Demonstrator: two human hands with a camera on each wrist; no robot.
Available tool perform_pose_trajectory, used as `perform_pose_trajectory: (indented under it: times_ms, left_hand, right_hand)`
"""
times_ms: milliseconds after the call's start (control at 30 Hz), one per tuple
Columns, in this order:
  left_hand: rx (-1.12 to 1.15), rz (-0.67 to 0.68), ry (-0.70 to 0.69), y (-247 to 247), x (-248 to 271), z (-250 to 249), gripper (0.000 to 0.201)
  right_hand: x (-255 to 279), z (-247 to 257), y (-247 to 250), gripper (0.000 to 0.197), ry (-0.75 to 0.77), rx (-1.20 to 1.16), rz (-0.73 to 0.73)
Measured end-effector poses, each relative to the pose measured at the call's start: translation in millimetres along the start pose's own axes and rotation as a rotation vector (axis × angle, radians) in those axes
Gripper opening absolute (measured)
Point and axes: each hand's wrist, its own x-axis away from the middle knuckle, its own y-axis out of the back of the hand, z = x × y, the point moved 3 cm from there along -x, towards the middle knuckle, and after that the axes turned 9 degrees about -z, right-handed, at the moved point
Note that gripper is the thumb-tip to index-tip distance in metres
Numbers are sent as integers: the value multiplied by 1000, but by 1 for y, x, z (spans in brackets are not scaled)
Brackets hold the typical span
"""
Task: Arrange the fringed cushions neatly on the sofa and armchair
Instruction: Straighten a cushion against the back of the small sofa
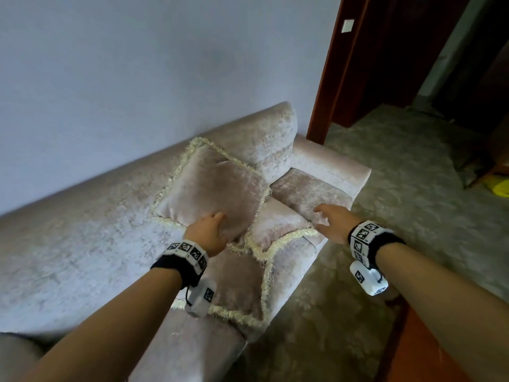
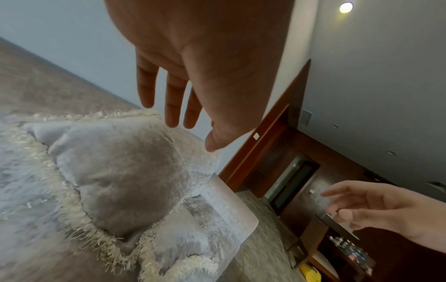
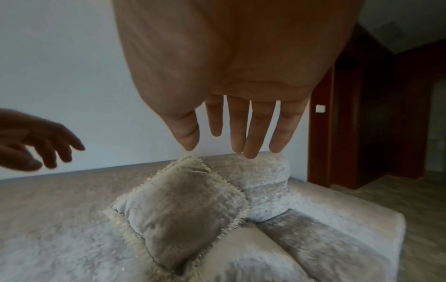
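Note:
A beige velvet cushion with cream fringe (image 1: 212,188) leans upright against the sofa backrest (image 1: 259,133); it also shows in both wrist views (image 2: 120,171) (image 3: 178,213). A second fringed cushion (image 1: 278,227) lies flat on the seat to its right. A third cushion (image 1: 239,288) lies nearer me, partly under my left wrist. My left hand (image 1: 213,224) hovers by the upright cushion's lower corner, fingers (image 2: 172,106) straight, holding nothing. My right hand (image 1: 323,216) floats over the seat beyond the second cushion, its fingers (image 3: 237,133) spread and empty.
The sofa runs along a pale wall and ends in a low armrest (image 1: 330,161). A dark wooden door frame (image 1: 330,78) stands just past it. Patterned carpet (image 1: 399,175) covers the floor, with a yellow object (image 1: 500,187) far right and wooden furniture (image 1: 421,354) near my right arm.

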Motion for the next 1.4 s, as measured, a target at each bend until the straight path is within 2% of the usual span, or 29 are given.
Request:
perform_pose_trajectory:
  times_ms: [200, 500, 600, 700, 833, 933, 1067, 1133, 1200, 1233, 1267, 1400]
  left_hand:
    - [23, 42, 178, -42, -59, 41, 59]
    - [79, 125, 461, -114, -163, 104, 72]
    - [74, 161, 529, -136, -178, 116, 74]
    - [98, 196, 570, -161, -183, 129, 74]
    - [229, 187, 674, -194, -190, 149, 80]
    - [276, 214, 753, -206, -199, 157, 86]
    - [284, 199, 857, -216, -225, 168, 98]
    - [321, 128, 930, -225, -237, 175, 109]
    - [372, 82, 938, -222, -231, 171, 122]
    - [382, 64, 956, -226, -235, 171, 127]
    - [379, 29, 1090, -278, -267, 183, 132]
    - [474, -33, 1155, -267, -257, 188, 148]
  right_hand:
    - [-120, 22, -26, 53, 137, 36, 63]
    - [-297, 54, -68, 55, 217, 81, 227]
    - [-340, 64, -90, 52, 224, 66, 256]
    - [-368, 72, -118, 51, 256, 87, 347]
    - [-410, 78, -155, 52, 315, 106, 471]
    - [-450, 79, -176, 52, 349, 130, 494]
    - [-506, 89, -190, 69, 422, 120, 431]
    - [-538, 92, -196, 79, 487, 171, 369]
    - [-549, 105, -189, 88, 558, 172, 289]
    - [-563, 109, -188, 92, 603, 179, 280]
    - [-635, 112, -229, 97, 691, 182, 348]
    - [-658, 130, -227, 114, 763, 136, 345]
